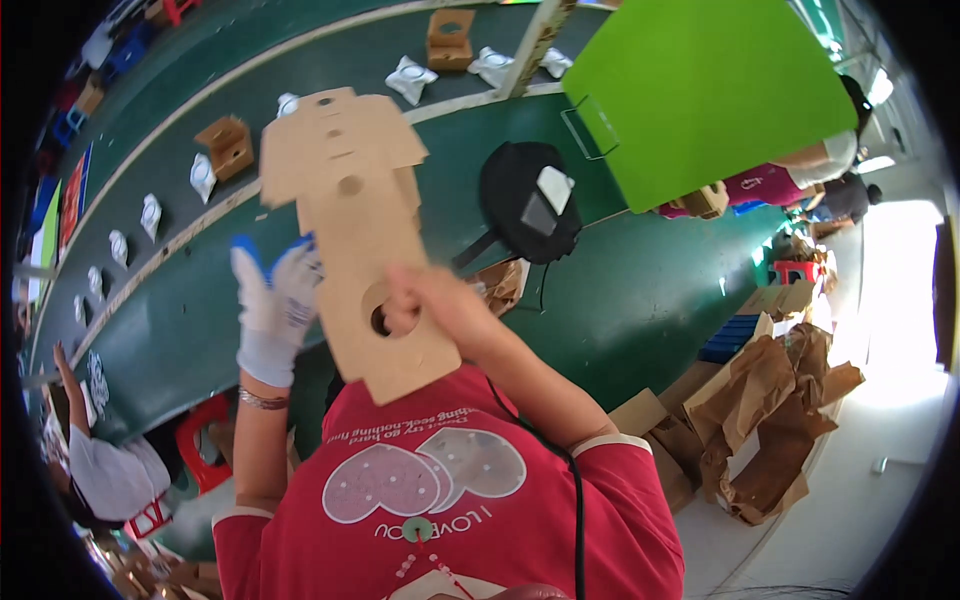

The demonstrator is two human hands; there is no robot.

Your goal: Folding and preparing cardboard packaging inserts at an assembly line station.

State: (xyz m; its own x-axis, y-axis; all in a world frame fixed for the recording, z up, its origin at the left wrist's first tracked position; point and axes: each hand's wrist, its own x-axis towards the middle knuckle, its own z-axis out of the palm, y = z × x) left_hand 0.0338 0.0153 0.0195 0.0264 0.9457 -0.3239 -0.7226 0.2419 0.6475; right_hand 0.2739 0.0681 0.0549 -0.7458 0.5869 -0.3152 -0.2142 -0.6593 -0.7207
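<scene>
Overhead, a flat die-cut cardboard blank (350,220) is held up above the long green tabletop (620,290). The gloved left hand (272,305) braces its left edge, fingers spread and partly behind the sheet. The bare right hand (430,300) pinches the lower part, one finger hooked through a round cut-out. The sheet looks light and stiff yet easily creased, so its edges seem the safest hold. Folded brown boxes (228,145) and white pouches (410,78) line the tabletop's far edge; most fingertips stay hidden.
</scene>
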